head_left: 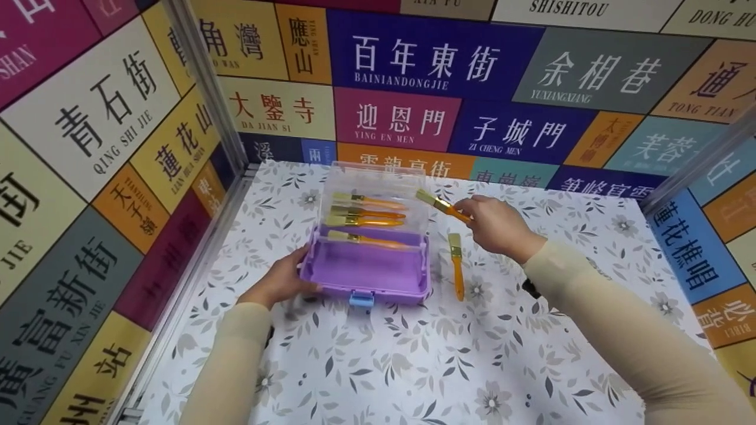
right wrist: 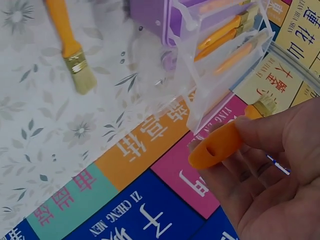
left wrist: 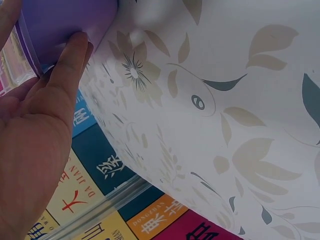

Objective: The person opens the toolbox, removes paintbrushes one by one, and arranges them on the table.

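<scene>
A purple plastic box (head_left: 366,268) with a blue latch stands on the table, its clear lid (head_left: 378,177) raised at the back. Several paintbrushes (head_left: 369,221) with orange handles and pale bristles lie in the lid's clear compartments. My left hand (head_left: 283,277) grips the box's left side; in the left wrist view a finger (left wrist: 75,55) lies along the purple outer wall. To the right of the lid, my right hand (head_left: 496,227) pinches a paintbrush (right wrist: 217,145) by its handle, bristles pointing left, above the table. Another paintbrush (head_left: 456,265) lies right of the box.
Floral white sheeting (head_left: 413,366) covers the table. Colourful panels with printed place names (head_left: 425,59) rise behind and on both sides. A metal post (head_left: 207,82) stands at the back left corner.
</scene>
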Demonstrator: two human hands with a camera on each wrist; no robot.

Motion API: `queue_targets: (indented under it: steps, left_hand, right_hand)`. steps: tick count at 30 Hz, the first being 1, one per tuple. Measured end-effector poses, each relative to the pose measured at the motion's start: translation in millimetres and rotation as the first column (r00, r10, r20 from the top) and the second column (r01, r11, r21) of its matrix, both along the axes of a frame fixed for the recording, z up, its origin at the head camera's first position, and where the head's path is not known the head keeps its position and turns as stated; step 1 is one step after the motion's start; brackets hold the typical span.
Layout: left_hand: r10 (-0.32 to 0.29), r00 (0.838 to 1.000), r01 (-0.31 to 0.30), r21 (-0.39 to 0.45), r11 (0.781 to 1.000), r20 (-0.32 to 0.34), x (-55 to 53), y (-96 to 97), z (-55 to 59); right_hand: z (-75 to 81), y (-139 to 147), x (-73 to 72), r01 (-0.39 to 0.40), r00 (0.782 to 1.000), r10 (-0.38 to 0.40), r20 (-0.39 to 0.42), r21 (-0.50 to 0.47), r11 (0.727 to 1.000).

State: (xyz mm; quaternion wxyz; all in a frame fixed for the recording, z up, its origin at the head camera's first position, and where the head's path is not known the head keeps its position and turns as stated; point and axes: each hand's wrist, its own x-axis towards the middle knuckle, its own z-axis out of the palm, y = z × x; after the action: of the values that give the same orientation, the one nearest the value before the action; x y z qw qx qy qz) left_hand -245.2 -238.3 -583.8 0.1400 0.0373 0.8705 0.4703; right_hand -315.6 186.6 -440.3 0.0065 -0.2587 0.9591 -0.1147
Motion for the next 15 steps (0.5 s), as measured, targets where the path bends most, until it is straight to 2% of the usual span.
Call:
queue_targets:
  steps: [10, 15]
  left_hand:
    - [0.002, 1.000, -0.003, 0.038, 0.999, 0.019, 0.0, 0.4, 1.3]
    - [0.023, 0.999, -0.025, 0.054, 0.998, 0.044, 0.7, 1.6, 0.3]
  right_hand:
    - [-10.7, 47.7, 32.1, 0.045, 0.996, -0.039, 0.078, -0.080, 0.996]
    - [-18.8, 65.3, 47.1, 0.095, 0.990, -0.083, 0.111, -0.107, 0.990]
